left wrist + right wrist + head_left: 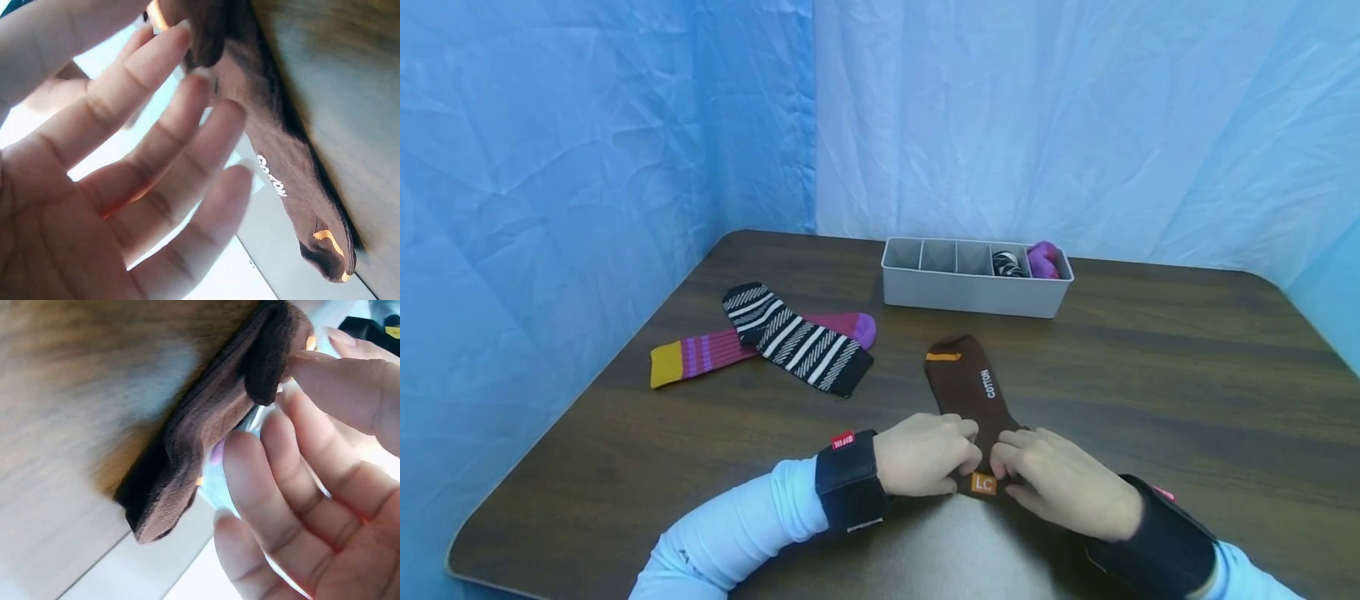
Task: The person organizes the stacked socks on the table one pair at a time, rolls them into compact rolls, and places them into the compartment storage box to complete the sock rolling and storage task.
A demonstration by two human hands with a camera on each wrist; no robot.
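Observation:
A brown sock (973, 383) with orange marks and the word COTTON lies flat on the dark wooden table (1150, 392), its toe pointing away from me. My left hand (966, 454) and right hand (1003, 462) meet at its near end, fingers curled over the cuff by the orange label. In the left wrist view my left hand (181, 31) pinches the folded cuff of the sock (281, 162) at its fingertips. The right wrist view has my right hand (294, 369) gripping the same rolled edge of the sock (206, 425), thumb on top.
A grey divided tray (970, 296) stands at the back, holding a rolled striped sock (1009, 263) and a purple one (1043, 260) at its right end. To the left, a black-and-white striped sock (797, 340) lies across a pink and yellow sock (700, 357). Blue sheeting surrounds the table.

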